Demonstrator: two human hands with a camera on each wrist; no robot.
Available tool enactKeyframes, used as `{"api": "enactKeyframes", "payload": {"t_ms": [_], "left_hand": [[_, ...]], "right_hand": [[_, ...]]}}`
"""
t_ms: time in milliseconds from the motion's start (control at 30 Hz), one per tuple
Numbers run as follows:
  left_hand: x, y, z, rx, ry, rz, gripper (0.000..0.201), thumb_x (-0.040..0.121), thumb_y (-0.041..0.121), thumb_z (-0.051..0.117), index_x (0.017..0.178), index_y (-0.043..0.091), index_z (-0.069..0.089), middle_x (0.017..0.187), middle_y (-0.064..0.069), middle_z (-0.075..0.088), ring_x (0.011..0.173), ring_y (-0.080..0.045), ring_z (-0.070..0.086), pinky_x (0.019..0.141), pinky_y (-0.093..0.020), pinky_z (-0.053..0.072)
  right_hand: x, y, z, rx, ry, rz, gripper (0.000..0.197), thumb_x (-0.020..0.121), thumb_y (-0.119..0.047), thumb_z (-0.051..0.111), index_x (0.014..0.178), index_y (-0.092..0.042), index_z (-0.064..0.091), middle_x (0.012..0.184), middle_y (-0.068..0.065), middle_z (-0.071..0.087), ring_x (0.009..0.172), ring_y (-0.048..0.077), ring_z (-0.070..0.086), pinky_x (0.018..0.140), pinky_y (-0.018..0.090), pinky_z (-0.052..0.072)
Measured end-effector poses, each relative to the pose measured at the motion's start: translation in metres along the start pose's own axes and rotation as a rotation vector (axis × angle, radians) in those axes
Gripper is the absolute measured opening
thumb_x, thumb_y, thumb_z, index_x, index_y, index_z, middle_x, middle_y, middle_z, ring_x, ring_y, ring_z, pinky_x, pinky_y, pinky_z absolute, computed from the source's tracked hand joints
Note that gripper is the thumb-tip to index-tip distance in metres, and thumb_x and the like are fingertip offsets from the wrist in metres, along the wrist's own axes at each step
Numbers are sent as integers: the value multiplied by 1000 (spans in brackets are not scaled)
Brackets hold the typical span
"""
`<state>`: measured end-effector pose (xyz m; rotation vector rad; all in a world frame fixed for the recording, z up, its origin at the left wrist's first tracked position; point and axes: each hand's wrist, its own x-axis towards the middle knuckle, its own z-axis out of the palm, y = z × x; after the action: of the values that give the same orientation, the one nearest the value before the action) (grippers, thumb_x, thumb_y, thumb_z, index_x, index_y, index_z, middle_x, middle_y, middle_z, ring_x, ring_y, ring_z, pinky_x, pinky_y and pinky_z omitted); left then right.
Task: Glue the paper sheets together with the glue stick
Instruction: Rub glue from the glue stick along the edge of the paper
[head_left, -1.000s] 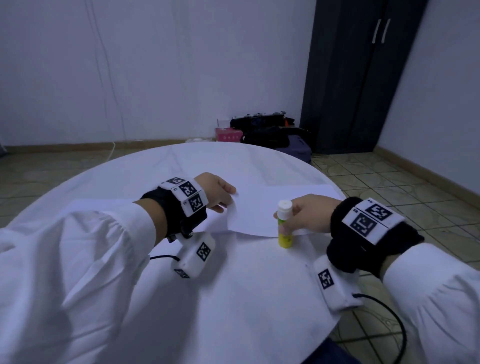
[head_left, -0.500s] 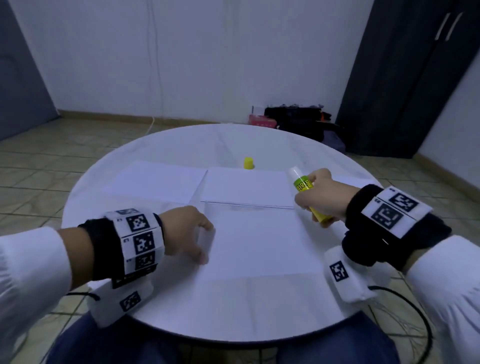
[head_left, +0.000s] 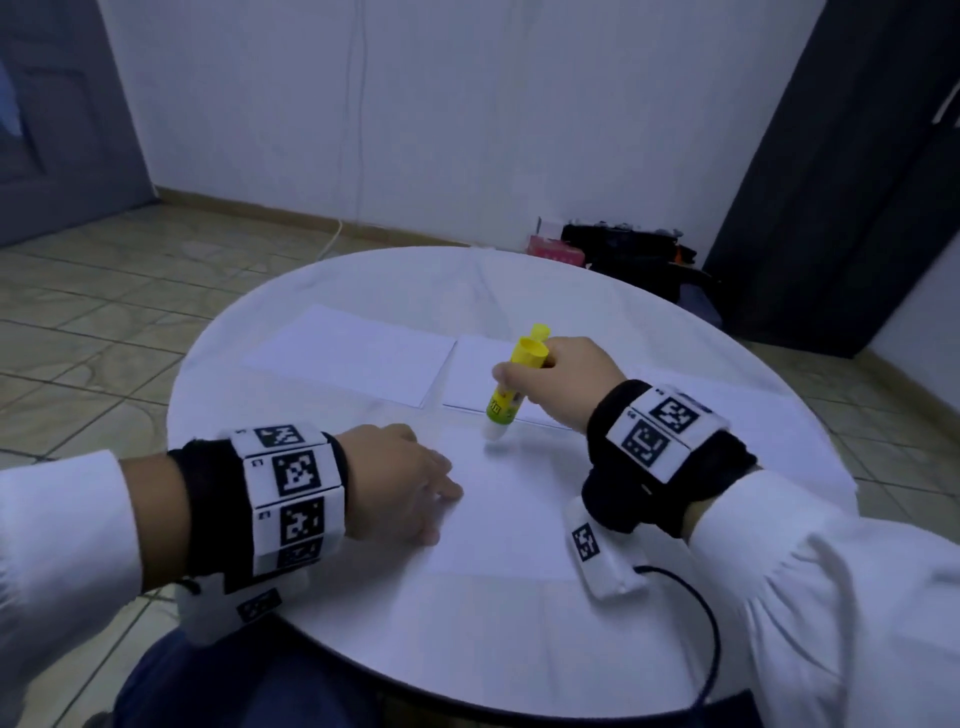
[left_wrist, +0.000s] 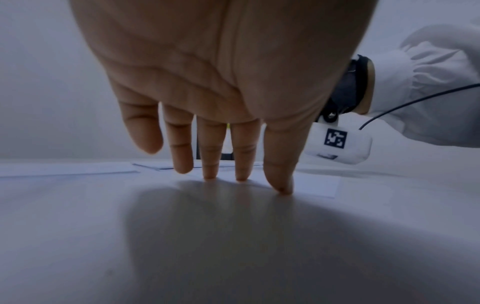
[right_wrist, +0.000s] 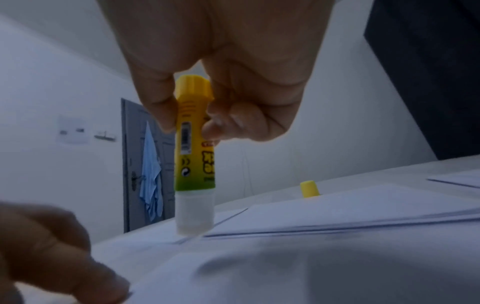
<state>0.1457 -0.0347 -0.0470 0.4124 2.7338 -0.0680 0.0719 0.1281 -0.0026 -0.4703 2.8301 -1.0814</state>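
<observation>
All 3 views are dim with a cold bluish cast. The left hand (left_wrist: 221, 86) throws a broad soft shadow on the table (left_wrist: 78, 236) toward the camera. Straight lines bow at the head view's edges. The right wrist view is soft, the near fingers (right_wrist: 52, 253) blurred.

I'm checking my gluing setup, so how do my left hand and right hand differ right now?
The left hand lies with straight fingers pressing the near paper sheet flat; the right hand curls around the glue stick. The left holds nothing; the right points the stick's tip down at that sheet. Both wear marker wristbands.
</observation>
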Motion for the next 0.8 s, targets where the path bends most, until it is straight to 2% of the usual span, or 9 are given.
{"api": "enactKeyframes", "payload": {"t_ms": [100,167,333,600,700,800], "left_hand": [[-1,-1,4,0,13,9,52,90,49,54,140,40,41,148,24,33,134,-13,29,106,-28,33],[0,-2,6,7,31,3,53,89,52,54,139,41,42,145,21,40,133,-13,31,106,-32,35],[1,-2,9,15,43,-1,62,82,64,56,138,43,42,141,20,45,132,-13,33,104,-37,38],[6,2,-1,57,25,5,64,74,65,64,130,41,46,135,15,47,124,-16,39,100,-35,39],[9,2,-3,129,-15,9,66,75,67,61,131,38,46,140,11,41,125,-20,38,100,-37,39],[14,2,-2,164,-30,1,76,74,69,61,139,36,40,147,13,32,132,-19,31,105,-38,37]], "right_hand": [[11,-10,20,-122,-53,-17,37,88,-37,58,72,-4,62,61,0,49,62,17,49,52,26,35],[16,-15,30,-150,-78,-12,37,87,-38,58,64,-10,52,59,0,46,59,15,46,50,25,32],[19,-15,40,-239,-80,-10,34,85,-37,59,66,-14,42,66,-1,44,60,12,43,50,26,30],[5,24,0,-335,-16,64,33,86,-37,58,67,-14,43,68,-1,44,60,11,41,50,26,28],[-7,44,-22,-353,14,109,33,86,-35,59,65,-14,44,67,0,45,59,11,41,50,25,29],[-17,62,-42,-370,56,160,33,87,-33,59,64,-13,45,67,1,46,60,11,41,51,25,30]]}}
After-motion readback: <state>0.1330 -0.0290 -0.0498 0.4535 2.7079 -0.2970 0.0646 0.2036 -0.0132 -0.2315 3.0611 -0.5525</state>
